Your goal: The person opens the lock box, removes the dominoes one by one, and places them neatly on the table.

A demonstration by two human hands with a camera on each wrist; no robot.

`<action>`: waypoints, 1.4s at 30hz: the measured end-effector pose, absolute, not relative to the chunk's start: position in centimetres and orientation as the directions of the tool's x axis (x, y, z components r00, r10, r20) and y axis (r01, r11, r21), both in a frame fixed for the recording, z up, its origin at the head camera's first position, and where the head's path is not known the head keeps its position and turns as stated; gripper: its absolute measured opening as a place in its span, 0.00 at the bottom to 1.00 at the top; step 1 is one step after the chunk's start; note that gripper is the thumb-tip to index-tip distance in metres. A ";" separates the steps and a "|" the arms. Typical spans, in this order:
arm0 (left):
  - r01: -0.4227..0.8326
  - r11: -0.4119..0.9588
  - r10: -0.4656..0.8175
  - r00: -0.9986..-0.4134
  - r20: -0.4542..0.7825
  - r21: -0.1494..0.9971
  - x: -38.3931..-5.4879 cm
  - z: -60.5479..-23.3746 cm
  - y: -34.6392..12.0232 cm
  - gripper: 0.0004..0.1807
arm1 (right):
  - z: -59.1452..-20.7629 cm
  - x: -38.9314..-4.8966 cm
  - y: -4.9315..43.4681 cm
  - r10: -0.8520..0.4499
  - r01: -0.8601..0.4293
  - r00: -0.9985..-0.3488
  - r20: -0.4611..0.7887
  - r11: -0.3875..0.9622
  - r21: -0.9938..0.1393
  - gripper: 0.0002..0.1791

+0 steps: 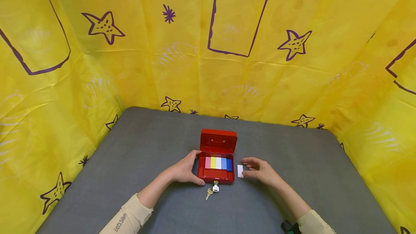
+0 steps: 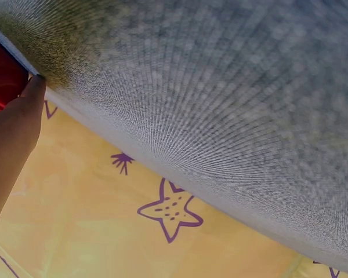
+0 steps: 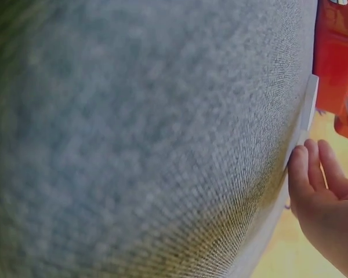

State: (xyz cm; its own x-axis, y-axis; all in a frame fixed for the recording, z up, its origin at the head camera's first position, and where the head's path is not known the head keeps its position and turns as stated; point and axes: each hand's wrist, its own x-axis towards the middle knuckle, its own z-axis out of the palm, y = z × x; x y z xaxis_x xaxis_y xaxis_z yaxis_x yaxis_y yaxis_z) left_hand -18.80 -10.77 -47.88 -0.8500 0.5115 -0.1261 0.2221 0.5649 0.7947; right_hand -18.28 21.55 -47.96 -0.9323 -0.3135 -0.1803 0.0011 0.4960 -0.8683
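A small red cash box (image 1: 216, 176) stands on the grey table with its lid (image 1: 218, 141) raised. Inside lies a row of several coloured blocks (image 1: 219, 163), pink, yellow, white, light blue and blue. My left hand (image 1: 187, 168) holds the box's left side, fingers at the back corner and thumb at the front corner. Right of the box lies a flat white block (image 1: 239, 171). My right hand (image 1: 260, 170) is beside it, thumb tip at its right edge, the other fingers loosely bent. In the right wrist view, the fingertips (image 3: 299, 152) are close to the table.
A key (image 1: 216, 187) sits in the box's front lock, and a second key (image 1: 209, 193) lies on the table just before it. Yellow cloth walls (image 1: 182, 78) with purple drawings enclose the grey table (image 1: 156, 133) at the back and both sides.
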 end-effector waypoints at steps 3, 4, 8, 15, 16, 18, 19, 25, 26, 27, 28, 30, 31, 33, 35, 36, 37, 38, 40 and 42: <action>0.223 0.560 0.514 -0.849 -0.123 0.798 -18.8 -48.0 -10.8 0.53 | -48.2 -18.4 21.7 -0.309 0.028 -0.932 -0.190 0.460 -0.888 0.27; 0.224 0.558 0.514 -0.849 -0.122 0.799 -18.8 -48.0 -10.8 0.53 | -48.3 -18.4 21.8 -0.305 0.042 -0.932 -0.196 0.445 -0.894 0.27; 0.222 0.558 0.513 -0.850 -0.122 0.800 -18.9 -48.2 -10.8 0.53 | -48.5 -18.4 21.8 -0.271 0.104 -0.937 -0.221 0.388 -0.916 0.26; 0.212 0.569 0.507 -0.851 -0.136 0.795 -18.9 -48.2 -10.8 0.53 | -48.5 -18.4 21.5 -0.245 0.150 -0.942 -0.227 0.299 -0.942 0.26; 0.212 0.570 0.506 -0.852 -0.137 0.794 -18.9 -48.2 -10.8 0.53 | -48.4 -18.4 21.4 -0.242 0.153 -0.943 -0.226 0.287 -0.946 0.26; 0.212 0.570 0.506 -0.852 -0.136 0.793 -18.9 -48.2 -10.8 0.53 | -48.4 -18.4 21.3 -0.239 0.157 -0.945 -0.223 0.266 -0.951 0.26; 0.213 0.571 0.505 -0.852 -0.135 0.793 -18.9 -48.2 -10.8 0.53 | -48.4 -18.4 21.3 -0.234 0.164 -0.946 -0.226 0.257 -0.953 0.26; 0.212 0.572 0.504 -0.853 -0.136 0.793 -18.9 -48.2 -10.8 0.53 | -47.9 -18.2 20.8 -0.212 0.205 -0.944 -0.252 0.223 -0.953 0.27; 0.211 0.571 0.505 -0.853 -0.137 0.794 -18.9 -48.2 -10.8 0.53 | -47.8 -18.1 20.7 -0.217 0.205 -0.943 -0.252 0.219 -0.954 0.27; 0.207 0.572 0.503 -0.853 -0.139 0.794 -18.9 -48.2 -10.8 0.53 | -47.7 -18.1 20.6 -0.217 0.205 -0.943 -0.252 0.216 -0.955 0.27; 0.207 0.573 0.502 -0.853 -0.140 0.793 -18.9 -48.2 -10.8 0.53 | -47.6 -18.1 20.4 -0.217 0.207 -0.943 -0.252 0.211 -0.955 0.27; 0.207 0.570 0.504 -0.853 -0.139 0.795 -18.9 -48.1 -10.8 0.53 | -47.4 -18.1 20.1 -0.215 0.215 -0.942 -0.257 0.200 -0.956 0.27; 0.209 0.569 0.505 -0.852 -0.137 0.795 -18.9 -48.1 -10.8 0.53 | -47.3 -18.1 20.0 -0.212 0.221 -0.942 -0.261 0.194 -0.956 0.27; 0.211 0.576 0.504 -0.852 -0.140 0.790 -18.9 -48.2 -10.8 0.54 | -47.0 -18.2 19.7 -0.202 0.233 -0.942 -0.269 0.188 -0.954 0.26; 0.212 0.575 0.505 -0.852 -0.139 0.790 -18.9 -48.2 -10.8 0.54 | -46.9 -18.2 19.4 -0.208 0.228 -0.942 -0.265 0.185 -0.956 0.26; 0.211 0.577 0.504 -0.852 -0.141 0.789 -18.9 -48.2 -10.8 0.54 | -46.8 -18.2 19.2 -0.212 0.225 -0.942 -0.261 0.182 -0.957 0.25; 0.210 0.579 0.503 -0.852 -0.142 0.788 -18.9 -48.2 -10.8 0.54 | -46.7 -18.2 19.1 -0.214 0.224 -0.942 -0.259 0.176 -0.959 0.25; 0.208 0.580 0.502 -0.853 -0.144 0.788 -18.9 -48.1 -10.8 0.54 | -46.7 -18.2 18.9 -0.221 0.219 -0.942 -0.254 0.171 -0.961 0.25; 0.207 0.578 0.500 -0.854 -0.142 0.789 -18.9 -48.1 -10.8 0.54 | -46.5 -18.2 18.7 -0.233 0.215 -0.940 -0.248 0.158 -0.964 0.25; 0.204 0.586 0.496 -0.855 -0.148 0.784 -18.9 -48.1 -10.8 0.54 | -46.4 -18.2 18.5 -0.246 0.216 -0.937 -0.247 0.147 -0.965 0.25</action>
State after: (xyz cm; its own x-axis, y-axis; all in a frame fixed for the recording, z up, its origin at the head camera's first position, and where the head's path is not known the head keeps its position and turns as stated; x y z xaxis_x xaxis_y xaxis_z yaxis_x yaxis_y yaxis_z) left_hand -18.92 -10.79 -48.09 -0.8555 0.4962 -0.1479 0.2041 0.5856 0.7845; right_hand -18.25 18.47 -46.38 -0.9374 -0.2458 -0.2468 0.2156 0.1469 -0.9654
